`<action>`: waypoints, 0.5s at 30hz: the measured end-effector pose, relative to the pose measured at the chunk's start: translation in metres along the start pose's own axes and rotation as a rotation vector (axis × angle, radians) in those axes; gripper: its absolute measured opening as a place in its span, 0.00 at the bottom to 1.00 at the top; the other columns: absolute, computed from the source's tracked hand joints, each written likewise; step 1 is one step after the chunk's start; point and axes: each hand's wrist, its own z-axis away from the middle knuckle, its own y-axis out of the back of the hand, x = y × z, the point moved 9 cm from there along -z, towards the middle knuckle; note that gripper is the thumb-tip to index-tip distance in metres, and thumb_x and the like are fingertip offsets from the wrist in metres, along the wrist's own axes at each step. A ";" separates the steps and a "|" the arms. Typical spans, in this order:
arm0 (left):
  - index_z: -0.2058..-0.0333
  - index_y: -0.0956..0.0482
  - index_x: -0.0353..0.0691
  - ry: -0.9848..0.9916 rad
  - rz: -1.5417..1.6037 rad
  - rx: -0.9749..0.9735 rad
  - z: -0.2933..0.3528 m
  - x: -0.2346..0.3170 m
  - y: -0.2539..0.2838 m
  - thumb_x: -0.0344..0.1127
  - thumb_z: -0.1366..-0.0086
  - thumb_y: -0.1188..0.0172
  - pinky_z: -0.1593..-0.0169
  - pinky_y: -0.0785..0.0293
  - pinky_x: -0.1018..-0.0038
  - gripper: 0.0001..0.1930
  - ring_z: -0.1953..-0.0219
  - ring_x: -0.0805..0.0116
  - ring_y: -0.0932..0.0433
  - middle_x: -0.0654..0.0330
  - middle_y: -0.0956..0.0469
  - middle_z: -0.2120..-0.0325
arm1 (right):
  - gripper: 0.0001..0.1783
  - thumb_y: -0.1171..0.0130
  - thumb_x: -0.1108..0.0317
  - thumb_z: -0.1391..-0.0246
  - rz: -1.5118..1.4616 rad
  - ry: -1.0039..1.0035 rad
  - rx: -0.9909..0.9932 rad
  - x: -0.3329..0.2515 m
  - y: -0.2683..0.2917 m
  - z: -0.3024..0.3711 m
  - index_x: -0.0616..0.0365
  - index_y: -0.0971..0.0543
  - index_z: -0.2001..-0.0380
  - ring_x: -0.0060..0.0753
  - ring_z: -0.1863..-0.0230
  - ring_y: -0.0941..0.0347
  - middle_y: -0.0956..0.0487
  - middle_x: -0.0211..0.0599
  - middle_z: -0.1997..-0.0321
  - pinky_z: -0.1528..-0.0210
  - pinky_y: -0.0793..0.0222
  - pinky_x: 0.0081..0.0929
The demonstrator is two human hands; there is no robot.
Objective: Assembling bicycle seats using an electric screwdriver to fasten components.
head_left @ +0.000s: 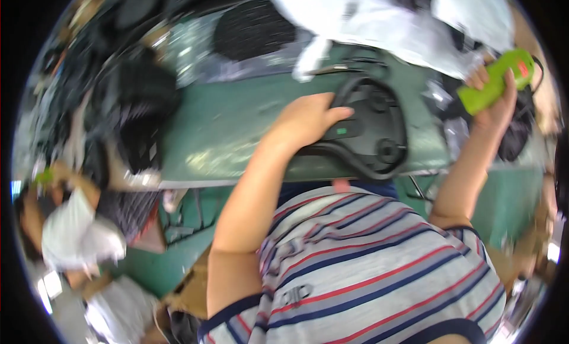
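Note:
My left hand [305, 122] is closed on the left side of a black moulded part [370, 128] with a raised rounded rim. Its thumb lies on the inner face, and the fingertips are partly hidden. Two round recesses and a small green mark show inside the part, which sits at the near edge of a green-topped table [219, 119]. Out to the right, my raised right hand [498, 98] is wrapped round a lime-green hand-held tool [504, 77] with a red spot and a dark cord or strap loop at its far end. Blur hides the tool's exact kind.
White plastic bags [391, 30] lie across the table's back. A round black mesh piece [253, 29] rests on clear plastic at the back left. Dark bags [133, 107] pile up at the left edge. Another person in a white top [77, 231] is at far left.

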 end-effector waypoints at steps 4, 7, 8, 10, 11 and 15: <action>0.61 0.25 0.33 -0.157 0.339 0.309 0.053 -0.006 0.055 0.52 0.40 0.50 0.54 0.34 0.61 0.24 0.58 0.45 0.28 0.42 0.25 0.64 | 0.26 0.45 0.57 0.46 0.256 -0.334 0.201 0.058 0.132 -0.022 0.60 0.34 0.48 0.20 0.74 0.36 0.31 0.29 0.72 0.69 0.38 0.18; 0.60 0.27 0.29 -0.068 0.523 0.673 0.137 -0.025 0.112 0.47 0.38 0.49 0.55 0.33 0.69 0.22 0.62 0.58 0.25 0.46 0.23 0.66 | 0.24 0.41 0.56 0.50 0.512 -0.483 0.311 0.112 0.184 -0.030 0.56 0.31 0.52 0.20 0.63 0.31 0.27 0.29 0.60 0.64 0.35 0.19; 0.61 0.28 0.26 -0.043 0.601 0.802 0.172 -0.037 0.124 0.47 0.37 0.49 0.57 0.33 0.72 0.23 0.63 0.64 0.26 0.48 0.23 0.67 | 0.25 0.41 0.56 0.50 0.567 -0.516 0.237 0.127 0.183 -0.038 0.56 0.31 0.52 0.20 0.62 0.31 0.27 0.28 0.58 0.63 0.35 0.20; 0.63 0.26 0.27 -0.039 0.695 1.143 0.250 -0.065 0.137 0.48 0.36 0.52 0.55 0.34 0.75 0.23 0.63 0.70 0.27 0.55 0.23 0.67 | 0.26 0.40 0.56 0.50 0.635 -0.457 0.165 0.143 0.177 -0.050 0.59 0.31 0.51 0.23 0.62 0.30 0.27 0.32 0.58 0.62 0.35 0.22; 0.63 0.26 0.31 0.030 0.872 1.190 0.284 -0.064 0.134 0.48 0.35 0.55 0.54 0.34 0.75 0.22 0.62 0.70 0.27 0.58 0.23 0.65 | 0.27 0.40 0.57 0.51 0.667 -0.395 0.195 0.145 0.173 -0.050 0.61 0.31 0.51 0.24 0.62 0.30 0.28 0.33 0.58 0.62 0.35 0.22; 0.54 0.29 0.36 0.153 0.959 1.808 0.449 -0.076 0.108 0.51 0.34 0.56 0.52 0.31 0.69 0.23 0.59 0.66 0.26 0.57 0.25 0.60 | 0.29 0.41 0.55 0.50 1.130 -0.353 0.004 0.156 0.177 -0.068 0.67 0.31 0.52 0.29 0.59 0.30 0.27 0.38 0.58 0.57 0.35 0.23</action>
